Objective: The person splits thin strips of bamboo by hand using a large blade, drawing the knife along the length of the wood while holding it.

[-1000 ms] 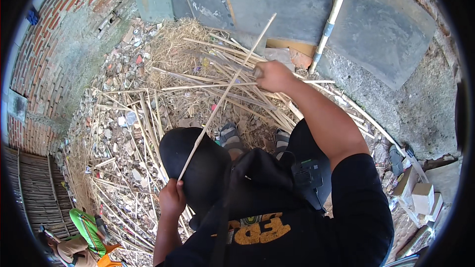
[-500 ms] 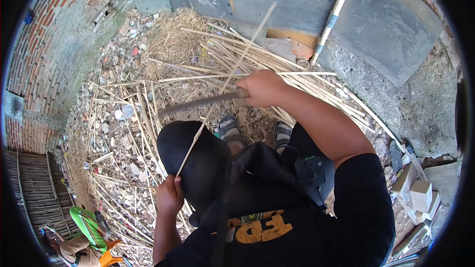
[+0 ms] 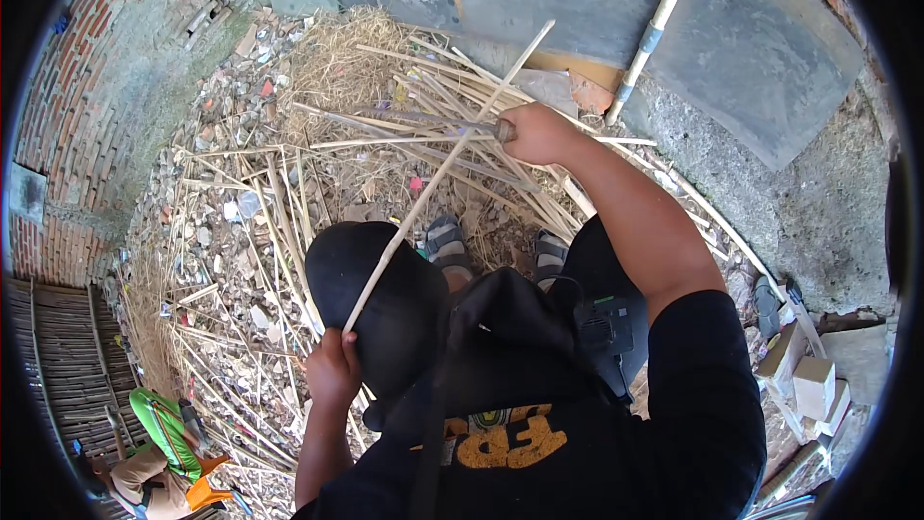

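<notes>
In the head view, my left hand [image 3: 332, 368] pinches the lower end of the stick [image 3: 412, 220], which slants over my left knee [image 3: 332, 265]. My right hand [image 3: 539, 133] clasps the knife [image 3: 503, 130] just right of the stick's upper half, elbow bent. I'm apparently shaving the stick; another stroke calls for a steady left hold.

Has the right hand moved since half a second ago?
Yes: the right hand has moved forward and rightward, closer to the foot of the pale pole.
</notes>
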Action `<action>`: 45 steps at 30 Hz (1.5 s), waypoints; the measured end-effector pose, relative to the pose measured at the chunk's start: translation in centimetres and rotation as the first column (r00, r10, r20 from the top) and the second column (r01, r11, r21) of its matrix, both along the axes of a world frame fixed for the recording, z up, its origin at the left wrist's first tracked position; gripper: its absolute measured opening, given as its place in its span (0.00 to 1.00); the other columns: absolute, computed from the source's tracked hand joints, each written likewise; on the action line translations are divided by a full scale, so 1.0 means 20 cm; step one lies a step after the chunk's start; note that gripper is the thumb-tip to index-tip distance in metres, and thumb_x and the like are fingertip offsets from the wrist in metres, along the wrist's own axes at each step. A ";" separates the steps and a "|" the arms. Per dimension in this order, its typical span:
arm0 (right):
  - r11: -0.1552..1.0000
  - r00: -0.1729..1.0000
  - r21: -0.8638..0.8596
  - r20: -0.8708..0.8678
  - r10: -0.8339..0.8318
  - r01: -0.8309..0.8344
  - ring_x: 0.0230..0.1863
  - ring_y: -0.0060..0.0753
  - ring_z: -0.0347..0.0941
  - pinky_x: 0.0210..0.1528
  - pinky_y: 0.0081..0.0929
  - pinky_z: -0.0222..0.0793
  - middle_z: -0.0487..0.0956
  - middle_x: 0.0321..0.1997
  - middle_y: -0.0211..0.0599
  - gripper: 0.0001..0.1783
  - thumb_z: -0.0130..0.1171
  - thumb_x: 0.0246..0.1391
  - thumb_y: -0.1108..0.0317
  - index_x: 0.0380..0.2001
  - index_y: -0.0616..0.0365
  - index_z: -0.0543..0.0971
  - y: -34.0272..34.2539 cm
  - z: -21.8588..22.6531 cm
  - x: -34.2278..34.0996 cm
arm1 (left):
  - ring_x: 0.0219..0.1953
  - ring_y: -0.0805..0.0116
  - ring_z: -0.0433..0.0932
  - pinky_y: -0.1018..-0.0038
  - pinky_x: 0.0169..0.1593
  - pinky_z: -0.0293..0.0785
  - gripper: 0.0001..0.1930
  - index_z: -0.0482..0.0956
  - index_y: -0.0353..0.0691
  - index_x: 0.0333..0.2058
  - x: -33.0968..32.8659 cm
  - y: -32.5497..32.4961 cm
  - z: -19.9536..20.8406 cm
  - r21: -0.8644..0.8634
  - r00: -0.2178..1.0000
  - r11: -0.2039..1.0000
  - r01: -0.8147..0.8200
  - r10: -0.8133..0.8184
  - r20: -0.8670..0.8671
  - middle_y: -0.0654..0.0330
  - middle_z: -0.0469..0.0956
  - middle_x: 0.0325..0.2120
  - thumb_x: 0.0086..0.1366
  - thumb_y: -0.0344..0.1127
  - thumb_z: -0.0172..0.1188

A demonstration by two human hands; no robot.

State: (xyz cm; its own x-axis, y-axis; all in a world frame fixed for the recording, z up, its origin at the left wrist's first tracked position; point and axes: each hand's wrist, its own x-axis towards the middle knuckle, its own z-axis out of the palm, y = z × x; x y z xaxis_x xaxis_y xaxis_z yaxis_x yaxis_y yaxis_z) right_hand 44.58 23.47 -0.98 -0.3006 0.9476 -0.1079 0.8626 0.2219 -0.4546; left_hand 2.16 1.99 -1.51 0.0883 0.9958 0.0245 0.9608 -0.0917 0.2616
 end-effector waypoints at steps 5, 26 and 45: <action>0.995 0.999 0.104 0.041 -0.003 -0.001 0.36 0.54 0.80 0.41 0.49 0.75 0.82 0.31 0.49 0.15 0.62 0.43 0.63 0.37 0.52 0.81 -0.09 0.09 -0.12 | 0.22 0.36 0.75 0.46 0.25 0.67 0.14 0.69 0.39 0.29 -0.01 -0.02 0.01 -0.002 0.998 1.000 -0.011 0.011 0.057 0.42 0.74 0.18 0.73 0.41 0.52; 0.994 0.993 0.062 -0.075 -0.090 0.095 0.39 0.54 0.79 0.46 0.47 0.75 0.82 0.35 0.48 0.12 0.60 0.45 0.65 0.36 0.52 0.82 0.01 0.05 -0.01 | 0.23 0.35 0.74 0.46 0.27 0.65 0.15 0.69 0.38 0.29 -0.03 0.01 0.06 -0.080 0.990 0.997 -0.004 0.016 0.139 0.42 0.74 0.18 0.72 0.41 0.53; 0.980 0.996 0.182 -0.006 0.088 -0.085 0.34 0.50 0.80 0.39 0.45 0.76 0.81 0.28 0.45 0.16 0.63 0.46 0.63 0.40 0.51 0.80 -0.06 0.04 -0.08 | 0.17 0.47 0.71 0.59 0.24 0.63 0.19 0.68 0.36 0.25 -0.04 0.04 0.07 -0.095 0.937 0.995 0.043 -0.007 0.349 0.47 0.69 0.14 0.74 0.42 0.52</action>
State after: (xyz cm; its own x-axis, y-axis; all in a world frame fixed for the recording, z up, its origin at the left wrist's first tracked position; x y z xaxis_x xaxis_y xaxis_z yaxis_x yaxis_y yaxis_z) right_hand 43.03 22.25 -0.12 -0.3827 0.9214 0.0681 0.8306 0.3753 -0.4114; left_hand 1.35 2.76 -0.06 0.1170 0.9923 -0.0405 0.8059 -0.0710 0.5877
